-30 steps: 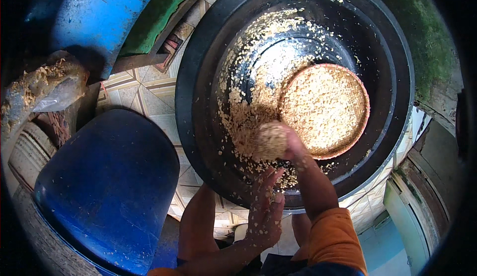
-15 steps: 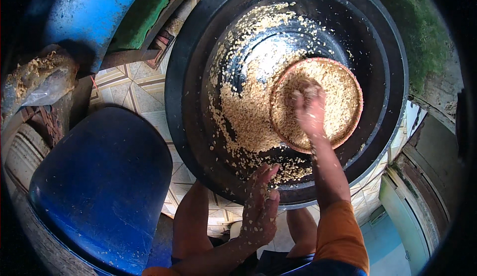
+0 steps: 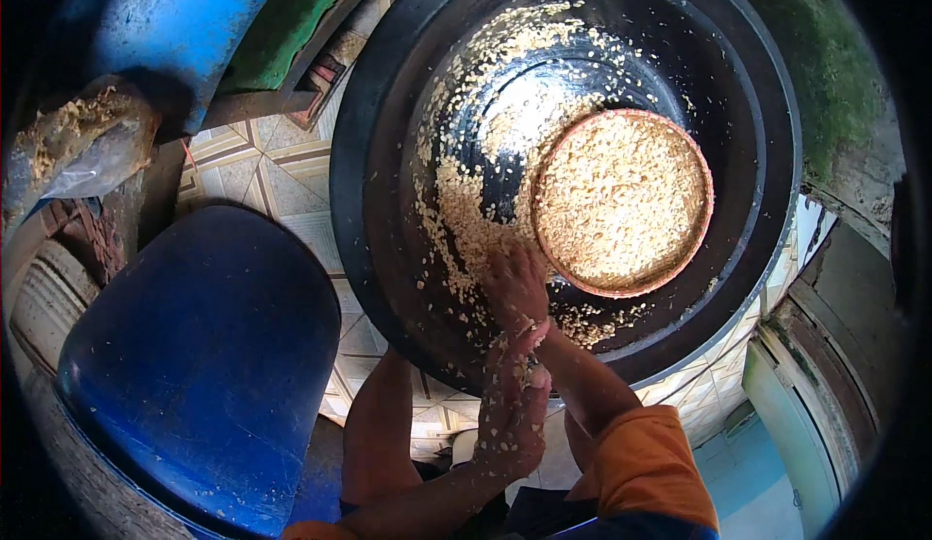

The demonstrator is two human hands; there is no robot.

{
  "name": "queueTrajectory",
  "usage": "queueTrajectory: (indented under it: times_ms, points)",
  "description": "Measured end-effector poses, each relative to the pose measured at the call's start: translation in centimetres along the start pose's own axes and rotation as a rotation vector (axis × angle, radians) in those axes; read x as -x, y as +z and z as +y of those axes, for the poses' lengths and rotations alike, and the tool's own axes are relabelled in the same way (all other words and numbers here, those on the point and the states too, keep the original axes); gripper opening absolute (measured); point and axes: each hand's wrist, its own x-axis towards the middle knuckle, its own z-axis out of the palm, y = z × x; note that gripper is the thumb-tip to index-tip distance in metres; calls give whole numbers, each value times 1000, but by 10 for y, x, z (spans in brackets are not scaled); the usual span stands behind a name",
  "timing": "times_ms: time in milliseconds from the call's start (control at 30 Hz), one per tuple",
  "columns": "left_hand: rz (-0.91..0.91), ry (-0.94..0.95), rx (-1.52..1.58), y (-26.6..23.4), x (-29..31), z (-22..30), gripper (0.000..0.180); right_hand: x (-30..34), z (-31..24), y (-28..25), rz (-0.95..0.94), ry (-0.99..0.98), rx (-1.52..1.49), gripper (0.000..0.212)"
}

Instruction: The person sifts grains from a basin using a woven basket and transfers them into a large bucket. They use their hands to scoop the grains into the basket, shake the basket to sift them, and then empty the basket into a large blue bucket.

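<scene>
A large black basin (image 3: 757, 103) lies on the tiled floor, its inside spattered with pale crumbly mash (image 3: 466, 219). Inside it, at the right, sits a round pink-rimmed bowl (image 3: 621, 200) heaped with the same mash. My right hand (image 3: 515, 283) reaches over the basin's near wall and presses into the loose mash just left of the bowl. My left hand (image 3: 510, 414) hovers at the basin's near rim, fingers spread and coated with bits of mash, holding nothing.
A big blue barrel (image 3: 194, 365) stands at my left. Another blue drum (image 3: 165, 16) and a green one (image 3: 291, 16) stand behind it. A clear bag with mash (image 3: 78, 142) rests at far left. My bare knee (image 3: 383, 433) is below the basin.
My right hand has come back from above the bowl to the loose mash at the basin's near side. The view has shifted, the basin sitting further right.
</scene>
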Motion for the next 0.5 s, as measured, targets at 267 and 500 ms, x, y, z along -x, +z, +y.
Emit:
queueTrajectory:
  times_ms: [267, 500]
  points:
    - [32, -31, 62, -4, -2, 1, 40, 3, 29, 62, 129, 1061, -853, 48]
    - [8, -25, 41, -6, -2, 5, 41, -74, -13, 73, 357, 1159, -1416, 47]
